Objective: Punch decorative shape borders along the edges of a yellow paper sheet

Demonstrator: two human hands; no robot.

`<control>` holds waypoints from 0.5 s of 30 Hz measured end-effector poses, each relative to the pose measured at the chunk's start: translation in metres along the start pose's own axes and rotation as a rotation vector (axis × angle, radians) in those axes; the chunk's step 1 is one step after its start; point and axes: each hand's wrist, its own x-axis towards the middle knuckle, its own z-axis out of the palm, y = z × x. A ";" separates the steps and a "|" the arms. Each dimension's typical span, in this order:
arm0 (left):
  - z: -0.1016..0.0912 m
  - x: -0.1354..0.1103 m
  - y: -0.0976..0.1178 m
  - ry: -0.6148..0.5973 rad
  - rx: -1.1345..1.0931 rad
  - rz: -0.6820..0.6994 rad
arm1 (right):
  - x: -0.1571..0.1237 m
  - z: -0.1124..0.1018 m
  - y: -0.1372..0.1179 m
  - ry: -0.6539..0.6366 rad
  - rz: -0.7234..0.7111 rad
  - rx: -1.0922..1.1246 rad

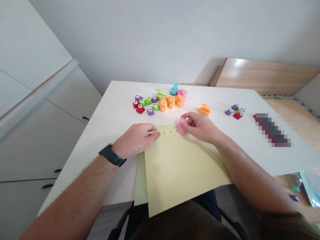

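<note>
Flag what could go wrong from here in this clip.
The pink craft punch in the right hand sits beside the row of small star shapes on the yellow paper sheet, so a cut there might overlap the nearest star. That sheet and the green sheet beneath it overhang the edge of the white table and could slip. The thin wooden stick in the left hand might snag the paper.

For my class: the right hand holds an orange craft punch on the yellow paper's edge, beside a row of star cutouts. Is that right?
No: the head view shows the right hand holding a pink punch, not orange, on the yellow paper's edge, beside the star cutouts.
</note>
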 end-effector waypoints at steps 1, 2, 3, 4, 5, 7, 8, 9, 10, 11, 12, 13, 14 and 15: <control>0.000 0.000 0.000 0.001 0.000 -0.001 | 0.000 0.000 -0.001 -0.002 -0.001 -0.004; 0.000 0.000 0.000 0.002 -0.001 -0.003 | 0.000 -0.001 -0.001 -0.003 -0.001 -0.007; 0.000 0.000 0.000 0.001 -0.002 -0.006 | 0.000 -0.001 -0.001 -0.004 -0.002 -0.009; 0.000 0.000 0.001 0.001 -0.003 -0.009 | 0.000 -0.001 -0.002 -0.005 -0.002 -0.011; 0.000 0.000 0.001 0.001 -0.003 -0.011 | -0.001 -0.001 -0.002 -0.004 -0.002 -0.013; 0.000 0.000 0.001 0.000 -0.003 -0.012 | -0.001 -0.001 -0.002 -0.001 -0.003 -0.017; 0.000 0.000 0.001 -0.001 -0.001 -0.013 | -0.001 -0.001 -0.002 -0.001 -0.003 -0.018; 0.000 0.000 0.001 -0.001 0.003 -0.014 | -0.001 -0.001 -0.001 0.000 -0.004 -0.018; 0.000 0.000 0.001 -0.002 0.006 -0.014 | -0.001 -0.001 -0.001 0.002 -0.004 -0.019; 0.000 0.000 0.001 -0.004 0.009 -0.014 | -0.001 -0.001 -0.001 0.001 -0.004 -0.020; 0.000 0.000 0.000 -0.005 0.012 -0.014 | -0.001 -0.001 -0.001 0.001 -0.002 -0.020; 0.000 0.001 0.000 -0.003 0.014 -0.012 | -0.001 -0.001 -0.001 0.000 0.001 -0.020; 0.000 0.001 0.000 -0.002 0.016 -0.009 | -0.001 -0.001 0.000 0.001 0.003 -0.019; 0.000 0.001 0.000 -0.001 0.017 -0.007 | -0.001 -0.001 0.000 0.001 0.004 -0.019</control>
